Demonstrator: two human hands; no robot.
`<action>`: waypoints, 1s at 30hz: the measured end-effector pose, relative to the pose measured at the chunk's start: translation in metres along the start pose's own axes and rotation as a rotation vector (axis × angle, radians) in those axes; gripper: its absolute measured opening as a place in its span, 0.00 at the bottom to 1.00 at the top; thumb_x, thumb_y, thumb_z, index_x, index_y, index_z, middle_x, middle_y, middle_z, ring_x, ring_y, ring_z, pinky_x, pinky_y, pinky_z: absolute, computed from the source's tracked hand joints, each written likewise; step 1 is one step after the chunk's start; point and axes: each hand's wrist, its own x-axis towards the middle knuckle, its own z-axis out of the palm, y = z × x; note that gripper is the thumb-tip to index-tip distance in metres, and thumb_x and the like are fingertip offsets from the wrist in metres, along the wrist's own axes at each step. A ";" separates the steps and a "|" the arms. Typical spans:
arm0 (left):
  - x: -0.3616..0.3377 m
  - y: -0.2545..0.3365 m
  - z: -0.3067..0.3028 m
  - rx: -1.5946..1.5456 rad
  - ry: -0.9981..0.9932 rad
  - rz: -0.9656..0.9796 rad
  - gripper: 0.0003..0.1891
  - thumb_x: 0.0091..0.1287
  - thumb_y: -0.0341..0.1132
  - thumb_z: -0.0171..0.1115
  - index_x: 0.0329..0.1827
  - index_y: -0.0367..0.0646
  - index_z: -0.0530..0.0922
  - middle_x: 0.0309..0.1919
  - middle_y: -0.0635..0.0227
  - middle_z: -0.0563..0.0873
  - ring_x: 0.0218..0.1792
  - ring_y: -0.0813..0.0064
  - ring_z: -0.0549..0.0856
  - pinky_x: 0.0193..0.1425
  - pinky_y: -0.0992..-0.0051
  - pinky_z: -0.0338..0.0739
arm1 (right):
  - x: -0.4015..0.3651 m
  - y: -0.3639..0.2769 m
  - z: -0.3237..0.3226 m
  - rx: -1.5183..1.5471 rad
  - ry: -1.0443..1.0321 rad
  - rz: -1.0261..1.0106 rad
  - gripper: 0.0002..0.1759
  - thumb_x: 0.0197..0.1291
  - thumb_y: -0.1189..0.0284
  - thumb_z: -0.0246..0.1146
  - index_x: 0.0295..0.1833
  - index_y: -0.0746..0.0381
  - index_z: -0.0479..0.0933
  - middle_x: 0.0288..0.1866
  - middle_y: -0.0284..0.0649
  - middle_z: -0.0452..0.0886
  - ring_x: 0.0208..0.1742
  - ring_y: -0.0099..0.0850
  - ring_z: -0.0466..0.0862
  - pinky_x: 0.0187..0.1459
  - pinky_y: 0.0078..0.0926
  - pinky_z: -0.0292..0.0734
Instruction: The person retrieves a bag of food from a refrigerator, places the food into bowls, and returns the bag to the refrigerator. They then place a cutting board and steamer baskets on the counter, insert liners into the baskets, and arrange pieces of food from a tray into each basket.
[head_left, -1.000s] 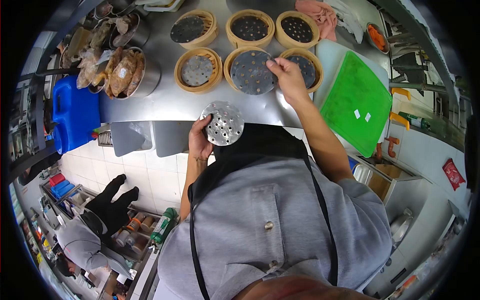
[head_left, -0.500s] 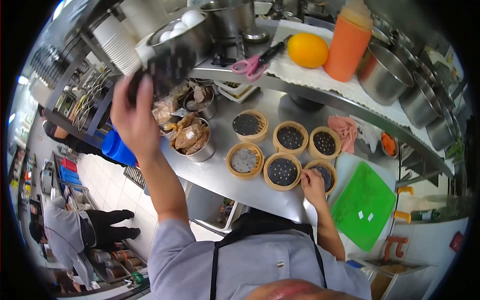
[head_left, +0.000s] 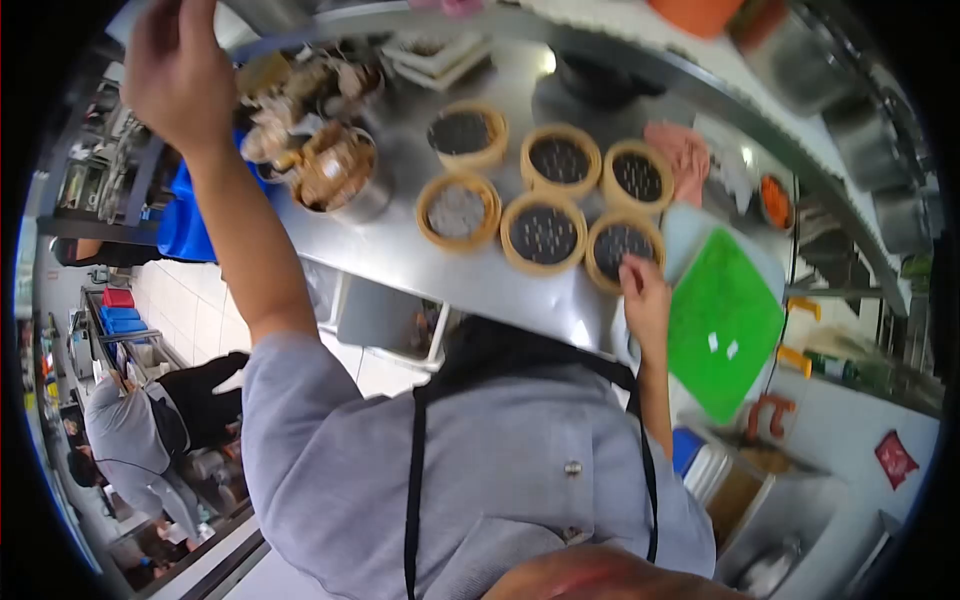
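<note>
Small bamboo steamer baskets stand in two rows on the steel counter. My right hand [head_left: 646, 296], fingers pinched together, is at the front rim of the right-hand basket in the near row [head_left: 602, 270]; whether it grips anything is hidden. Inside that basket lies a black perforated liner [head_left: 620, 243]. Beside it stands another basket with a dark perforated liner [head_left: 542, 234], and the near-left basket holds a greyer liner [head_left: 456, 212]. My left hand [head_left: 185, 85] is raised at the top left, blurred, its fingertips cut off by the frame edge.
A steel pot [head_left: 362, 200] of bagged brown food stands left of the baskets, near a blue container [head_left: 186, 222]. At right lie a green cutting board [head_left: 722, 310] and a pink cloth [head_left: 680, 160]. A steel shelf edge [head_left: 690, 85] overhangs the back. Another person [head_left: 130, 420] is at far left.
The view has tipped down, so the counter sits higher in frame. The black perforated stack in my left hand is out of sight. My right hand has shifted to the basket's front rim, uncovering its liner.
</note>
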 end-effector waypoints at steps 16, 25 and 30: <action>-0.340 -0.010 0.156 0.421 -1.399 -0.501 0.45 0.65 0.74 0.36 0.78 0.52 0.56 0.79 0.54 0.39 0.78 0.47 0.36 0.75 0.38 0.31 | -0.007 0.013 0.031 -0.445 0.086 -0.211 0.17 0.54 0.69 0.67 0.48 0.65 0.80 0.52 0.50 0.75 0.56 0.52 0.72 0.56 0.48 0.69; -0.353 -0.005 0.119 0.384 -1.284 -0.257 0.36 0.70 0.65 0.44 0.74 0.53 0.64 0.78 0.58 0.53 0.78 0.48 0.47 0.72 0.36 0.46 | -0.034 0.041 0.066 -0.529 0.154 -0.254 0.16 0.52 0.78 0.58 0.48 0.66 0.79 0.52 0.48 0.74 0.61 0.46 0.72 0.67 0.55 0.59; -0.365 0.009 0.103 0.275 -1.247 -0.208 0.35 0.70 0.64 0.45 0.75 0.55 0.62 0.75 0.62 0.62 0.76 0.50 0.54 0.72 0.36 0.47 | -0.022 0.047 0.064 -0.340 0.075 -0.243 0.16 0.54 0.78 0.59 0.50 0.64 0.79 0.53 0.49 0.74 0.59 0.49 0.72 0.65 0.52 0.62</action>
